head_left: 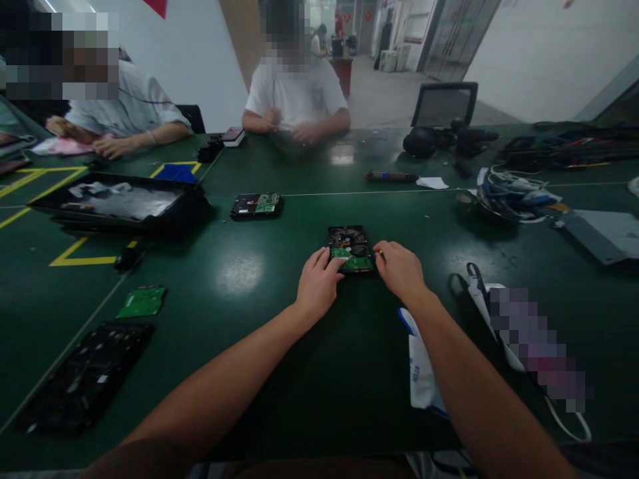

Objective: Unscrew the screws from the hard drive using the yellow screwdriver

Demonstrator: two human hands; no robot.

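Observation:
A hard drive [348, 241] lies on the green table in front of me, its green circuit board facing up at the near end. My left hand [319, 283] grips the drive's left side, with the thumb over the board's near edge. At the drive's right edge, my right hand [399, 269] is closed in a pinch. Something small with a yellow bit shows between those fingers, too small to name. Farther back and to the left rests a second hard drive [256, 205], also with a green board on top.
At left are a loose green circuit board [142, 301], a black drive-like unit [87, 376] and a black tray [164, 203]. To the right lie a cable bundle [514, 193], a white-and-blue packet [420, 372] and a screwdriver-like tool [392, 177]. Other people sit across the table.

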